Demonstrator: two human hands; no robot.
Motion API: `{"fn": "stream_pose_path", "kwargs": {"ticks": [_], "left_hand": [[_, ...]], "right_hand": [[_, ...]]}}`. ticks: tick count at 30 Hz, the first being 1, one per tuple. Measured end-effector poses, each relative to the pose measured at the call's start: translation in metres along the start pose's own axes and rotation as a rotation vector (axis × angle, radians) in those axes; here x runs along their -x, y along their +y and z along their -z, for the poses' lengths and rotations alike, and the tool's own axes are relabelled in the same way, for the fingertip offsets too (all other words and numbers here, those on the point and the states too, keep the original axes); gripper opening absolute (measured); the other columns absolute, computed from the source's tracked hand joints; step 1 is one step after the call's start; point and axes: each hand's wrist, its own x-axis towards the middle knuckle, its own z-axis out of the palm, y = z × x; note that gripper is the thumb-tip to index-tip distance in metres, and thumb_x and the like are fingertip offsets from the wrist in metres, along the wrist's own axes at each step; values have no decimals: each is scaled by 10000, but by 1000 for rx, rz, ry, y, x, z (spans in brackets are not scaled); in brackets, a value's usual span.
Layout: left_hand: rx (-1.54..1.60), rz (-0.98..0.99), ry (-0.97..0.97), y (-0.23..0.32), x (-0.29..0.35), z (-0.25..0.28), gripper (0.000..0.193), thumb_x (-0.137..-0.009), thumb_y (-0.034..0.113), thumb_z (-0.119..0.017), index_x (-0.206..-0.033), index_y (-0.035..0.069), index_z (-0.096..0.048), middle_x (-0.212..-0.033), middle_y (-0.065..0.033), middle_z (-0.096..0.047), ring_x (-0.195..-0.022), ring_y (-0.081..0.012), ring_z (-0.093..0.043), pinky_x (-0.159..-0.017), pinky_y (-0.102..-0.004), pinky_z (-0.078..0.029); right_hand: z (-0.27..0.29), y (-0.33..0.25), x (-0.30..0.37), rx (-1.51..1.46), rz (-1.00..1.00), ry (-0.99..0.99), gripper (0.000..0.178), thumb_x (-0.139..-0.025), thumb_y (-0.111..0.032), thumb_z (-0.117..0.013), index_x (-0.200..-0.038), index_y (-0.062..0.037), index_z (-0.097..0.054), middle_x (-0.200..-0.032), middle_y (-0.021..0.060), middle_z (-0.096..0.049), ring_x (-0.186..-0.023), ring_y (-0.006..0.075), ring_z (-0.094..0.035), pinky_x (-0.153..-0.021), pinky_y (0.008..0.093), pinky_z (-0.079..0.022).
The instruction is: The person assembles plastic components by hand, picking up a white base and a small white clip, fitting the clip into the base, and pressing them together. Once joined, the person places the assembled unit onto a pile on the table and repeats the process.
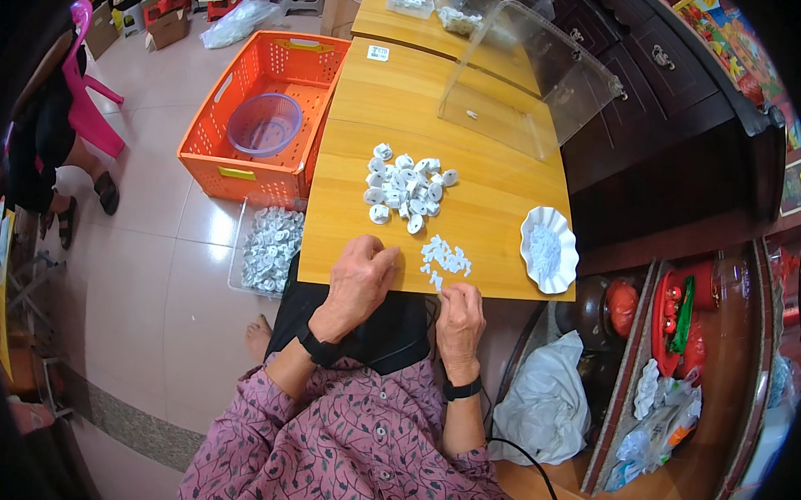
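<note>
My left hand (360,279) is over the front edge of the yellow wooden table (348,212), its fingers curled together; anything inside them is hidden. At the same edge, further right, my right hand (461,319) is closed with thumb and fingers pinched, and I cannot make out what they hold. Just beyond it lies a loose scatter of small white plastic pieces (447,256). Farther back sits a pile of round white plastic parts (407,189). To the right stands a white scalloped dish (568,268) filled with more tiny whitish pieces.
Left of the table, an orange crate (211,134) holds a purple basket (265,125). A clear bin (238,274) of white parts stands on the floor before it. An upended clear plastic box (524,86) is at the table's back right. A person's legs (55,145) show far left.
</note>
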Motion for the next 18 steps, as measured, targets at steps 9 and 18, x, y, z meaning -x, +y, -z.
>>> {"fn": "stream_pose_path", "kwargs": {"ticks": [9,18], "left_hand": [[-155,-108,173,27,0,8,442,-708,82,-808,-1128,77,-670,-1126,-152,-591,-930,-321,-572,-771,-416,-504],[101,-106,168,38,18,-10,194,-795,52,-766,-975,44,-691,-915,-112,-605,-808,-293,-603,-675,-391,-497]], "right_hand": [[-4,4,-1,-80,-98,-20,76,-924,-36,-637,-960,3,-584,-982,172,-595,-912,391,-611,-774,472,-515],[-6,14,-3,-346,-330,8,111,-947,-72,-640,-948,17,-574,-903,139,-621,-797,280,-623,-706,385,-508]]}}
